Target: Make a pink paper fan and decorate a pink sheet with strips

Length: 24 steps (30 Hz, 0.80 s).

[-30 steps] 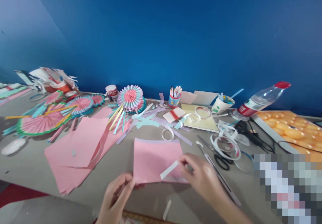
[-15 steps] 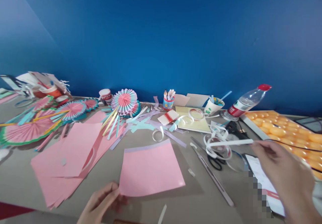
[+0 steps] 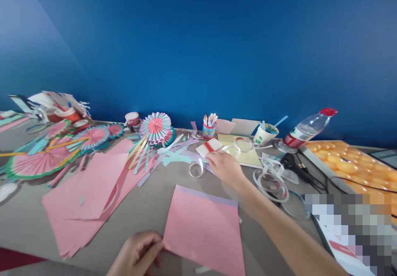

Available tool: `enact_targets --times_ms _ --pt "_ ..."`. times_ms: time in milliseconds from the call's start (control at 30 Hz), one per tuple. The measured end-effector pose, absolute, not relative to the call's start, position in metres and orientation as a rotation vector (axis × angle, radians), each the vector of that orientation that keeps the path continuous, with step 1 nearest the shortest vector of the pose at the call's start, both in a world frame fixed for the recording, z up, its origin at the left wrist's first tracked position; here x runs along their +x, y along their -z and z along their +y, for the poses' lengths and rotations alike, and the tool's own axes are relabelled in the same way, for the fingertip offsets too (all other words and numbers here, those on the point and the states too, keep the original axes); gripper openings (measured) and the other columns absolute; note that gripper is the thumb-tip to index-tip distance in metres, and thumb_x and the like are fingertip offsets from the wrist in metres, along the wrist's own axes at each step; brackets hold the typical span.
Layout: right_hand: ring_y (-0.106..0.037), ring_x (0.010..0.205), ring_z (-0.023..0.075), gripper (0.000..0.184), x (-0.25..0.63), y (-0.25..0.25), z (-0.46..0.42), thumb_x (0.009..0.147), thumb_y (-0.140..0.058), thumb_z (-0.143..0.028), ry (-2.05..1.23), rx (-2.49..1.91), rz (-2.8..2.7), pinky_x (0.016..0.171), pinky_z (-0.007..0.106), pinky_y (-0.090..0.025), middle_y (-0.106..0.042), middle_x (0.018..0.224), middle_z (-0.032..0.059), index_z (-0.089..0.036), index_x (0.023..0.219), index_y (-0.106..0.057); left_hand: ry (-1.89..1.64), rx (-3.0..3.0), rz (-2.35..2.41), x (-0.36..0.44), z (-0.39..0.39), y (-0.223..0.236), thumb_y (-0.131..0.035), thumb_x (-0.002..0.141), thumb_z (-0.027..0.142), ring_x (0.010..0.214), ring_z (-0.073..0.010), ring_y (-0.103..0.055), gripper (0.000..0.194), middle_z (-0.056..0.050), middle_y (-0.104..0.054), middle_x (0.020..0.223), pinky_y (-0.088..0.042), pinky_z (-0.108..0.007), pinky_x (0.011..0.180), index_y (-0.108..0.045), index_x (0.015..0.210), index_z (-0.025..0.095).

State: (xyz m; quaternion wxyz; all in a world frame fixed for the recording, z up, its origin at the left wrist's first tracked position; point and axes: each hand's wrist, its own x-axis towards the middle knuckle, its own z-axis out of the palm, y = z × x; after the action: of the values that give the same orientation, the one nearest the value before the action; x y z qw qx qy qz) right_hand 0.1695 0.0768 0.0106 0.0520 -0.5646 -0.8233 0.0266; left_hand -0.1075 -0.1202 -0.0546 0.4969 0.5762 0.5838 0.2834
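Observation:
My left hand [image 3: 138,251] pinches the lower left corner of a pink paper sheet [image 3: 204,226] near the table's front edge. A pale purple strip runs along that sheet's far edge. Beyond the sheet, my right hand [image 3: 226,166] reaches across the table, fingers together and pointing down; their tips are hidden. It is at the near edge of a white packet with a red band [image 3: 209,147]. Close by are a curled white strip [image 3: 196,168] and a pale yellow sheet [image 3: 248,156] with ring-shaped rolls. My right forearm covers part of the table.
Pink sheets [image 3: 74,201] lie stacked at left, with folded paper fans [image 3: 155,128] behind. Along the wall stand a pen cup [image 3: 209,131], a paper cup [image 3: 265,135] and a tilted bottle [image 3: 305,131]. White tape loops [image 3: 273,183] and an orange bubbly-patterned board [image 3: 350,160] are at right.
My right hand has moved left and away from me to the packet; the white strip it held no longer shows in it. The pink sheet has turned clockwise and shifted right, toward me.

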Motion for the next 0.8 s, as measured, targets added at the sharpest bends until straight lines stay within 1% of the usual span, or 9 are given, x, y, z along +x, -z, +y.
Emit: enact_targets --times_ms 67,100,200,300,367,433,567,667,800 --pt "-0.063 0.092 0.0217 0.017 0.156 0.000 0.077 0.088 -0.050 -0.018 -0.149 -1.729 -2.528 0.073 0.027 -0.042 -0.070 0.096 0.0087 -0.019 0.094 -0.065 -0.734 1.449 1.459 -0.109 -0.121 0.053 -0.048 0.090 0.057 0.052 -0.0110 -0.051 0.049 0.000 -0.057 0.057 -0.042 -0.015 0.049 -0.058 0.064 0.018" --pt "-0.063 0.092 0.0217 0.015 0.153 0.005 0.078 0.085 -0.053 -0.016 -0.169 -1.740 -2.522 0.070 0.027 -0.041 -0.070 0.096 0.0094 -0.018 0.094 -0.065 -0.766 1.479 1.476 -0.110 -0.122 0.052 -0.048 0.091 0.055 0.054 -0.0114 -0.053 0.048 0.000 -0.057 0.058 -0.043 -0.015 0.051 -0.058 0.063 0.018" --pt "-0.062 0.092 0.0217 0.022 0.156 0.017 0.080 0.079 -0.056 -0.013 -0.226 -1.768 -2.479 0.067 0.025 -0.038 -0.068 0.099 0.0110 -0.017 0.100 -0.061 -0.861 1.574 1.495 -0.114 -0.124 0.054 -0.048 0.093 0.049 0.059 -0.0128 -0.058 0.042 -0.001 -0.059 0.060 -0.044 -0.015 0.057 -0.058 0.066 0.019" --pt "-0.062 0.084 0.0187 0.027 0.162 0.024 0.082 0.076 -0.056 -0.011 -0.313 -1.768 -2.419 0.064 0.024 -0.036 -0.068 0.091 0.0067 -0.018 0.102 -0.060 -0.903 1.666 1.486 -0.116 -0.127 0.059 -0.047 0.095 0.042 0.060 -0.0131 -0.059 0.034 -0.001 -0.060 0.062 -0.046 -0.015 0.058 -0.058 0.072 0.020" --pt "-0.061 0.081 0.0170 0.025 0.165 0.026 0.083 0.074 -0.055 -0.011 -0.375 -1.745 -2.373 0.063 0.023 -0.035 -0.068 0.088 0.0038 -0.019 0.097 -0.061 -0.910 1.740 1.472 -0.119 -0.127 0.063 -0.047 0.096 0.038 0.061 -0.0131 -0.060 0.029 -0.001 -0.060 0.064 -0.047 -0.015 0.060 -0.058 0.076 0.021" --pt "-0.060 0.079 0.0164 0.019 0.169 0.027 0.085 0.073 -0.054 -0.012 -0.430 -1.707 -2.317 0.063 0.023 -0.036 -0.068 0.086 0.0027 -0.020 0.088 -0.063 -0.910 1.842 1.454 -0.124 -0.126 0.065 -0.047 0.096 0.033 0.066 -0.0142 -0.063 0.022 -0.002 -0.064 0.070 -0.050 -0.016 0.065 -0.060 0.082 0.021" --pt "-0.062 0.079 0.0172 0.012 0.184 0.021 0.093 0.074 -0.054 -0.016 -0.510 -1.629 -2.152 0.067 0.025 -0.041 -0.069 0.087 0.0024 -0.021 0.079 -0.064 -0.863 2.028 1.475 -0.131 -0.123 0.065 -0.048 0.095 0.024 0.080 -0.0162 -0.066 0.014 -0.005 -0.068 0.084 -0.051 -0.018 0.073 -0.060 0.089 0.022" --pt "-0.064 0.076 0.0187 0.008 0.203 0.010 0.104 0.077 -0.055 -0.024 -0.535 -1.616 -1.957 0.068 0.027 -0.044 -0.071 0.084 0.0031 -0.022 0.080 -0.062 -0.778 2.148 1.452 -0.129 -0.122 0.060 -0.048 0.093 0.018 0.080 -0.0170 -0.064 0.012 -0.005 -0.066 0.084 -0.050 -0.021 0.071 -0.058 0.086 0.021" --pt "-0.068 0.080 0.0196 0.014 0.228 -0.005 0.121 0.082 -0.053 -0.034 -0.563 -1.565 -1.680 0.071 0.028 -0.048 -0.073 0.086 0.0055 -0.022 0.088 -0.058 -0.672 2.261 1.399 -0.122 -0.121 0.052 -0.050 0.089 0.015 0.074 -0.0177 -0.059 0.011 -0.004 -0.062 0.078 -0.047 -0.025 0.069 -0.053 0.081 0.020"
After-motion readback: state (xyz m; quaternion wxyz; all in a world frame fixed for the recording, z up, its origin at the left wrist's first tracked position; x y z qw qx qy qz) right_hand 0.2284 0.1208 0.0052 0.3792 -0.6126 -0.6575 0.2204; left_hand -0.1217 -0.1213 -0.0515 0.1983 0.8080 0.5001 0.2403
